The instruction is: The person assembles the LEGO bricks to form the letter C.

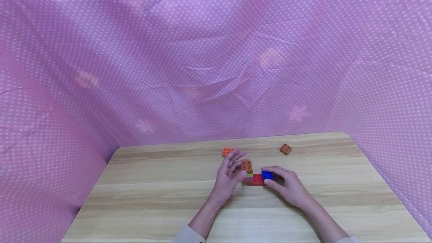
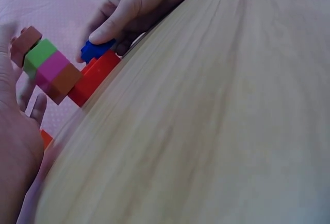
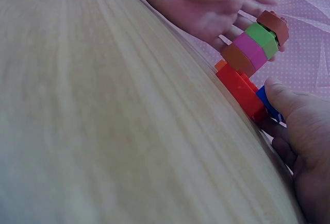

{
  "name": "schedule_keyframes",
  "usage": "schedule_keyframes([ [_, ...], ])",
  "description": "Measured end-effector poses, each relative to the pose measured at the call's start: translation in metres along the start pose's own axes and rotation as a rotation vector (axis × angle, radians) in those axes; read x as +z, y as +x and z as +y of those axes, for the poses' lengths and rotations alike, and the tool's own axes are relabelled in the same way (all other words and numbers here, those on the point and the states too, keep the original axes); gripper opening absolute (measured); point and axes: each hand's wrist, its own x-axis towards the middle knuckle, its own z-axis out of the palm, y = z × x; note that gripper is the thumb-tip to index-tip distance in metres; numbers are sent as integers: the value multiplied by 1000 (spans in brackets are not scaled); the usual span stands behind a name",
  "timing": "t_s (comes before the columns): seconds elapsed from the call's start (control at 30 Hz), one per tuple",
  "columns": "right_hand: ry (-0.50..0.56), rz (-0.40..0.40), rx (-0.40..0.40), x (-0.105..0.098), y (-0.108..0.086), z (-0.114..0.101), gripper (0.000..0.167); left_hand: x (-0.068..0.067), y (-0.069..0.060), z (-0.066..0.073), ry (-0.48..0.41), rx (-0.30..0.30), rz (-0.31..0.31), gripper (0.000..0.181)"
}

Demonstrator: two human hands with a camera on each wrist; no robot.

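A long red brick (image 1: 257, 180) lies on the table. On its left end stands a stack: a brown brick (image 3: 238, 61), a pink brick (image 3: 251, 49), a green brick (image 3: 262, 37) and a top brown brick (image 1: 246, 165). The top one looks tilted, with a dark gap beneath it in the right wrist view. My right hand (image 1: 293, 187) pinches a blue brick (image 1: 267, 175) between thumb and fingers at the red brick's right end. Beside the stack, my left hand (image 1: 226, 181) has its fingers spread loosely around the left side; whether they touch it I cannot tell.
Behind my left hand lies an orange brick (image 1: 226, 152), partly covered by the fingers. Another brown brick (image 1: 285, 149) sits near the back edge of the wooden table (image 1: 152, 190). Pink dotted cloth (image 1: 216, 66) hangs around the back and sides.
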Motion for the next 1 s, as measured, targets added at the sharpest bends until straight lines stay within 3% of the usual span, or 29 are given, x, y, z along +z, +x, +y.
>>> schedule_keyframes([
  [0.07, 2, 4, 1, -1, 0, 1, 37, 3, 2, -3, -25, 31, -12, 60],
  [0.4, 7, 8, -2, 0, -3, 4, 36, 22, 5, -7, -6, -16, -20, 32],
  [0.67, 0, 14, -14, -1, 0, 4, 35, 23, 7, -8, 18, -16, -24, 27],
  [1.0, 23, 1, 10, 2, 0, 3, 36, 21, 4, -1, 57, 29, -32, 27],
])
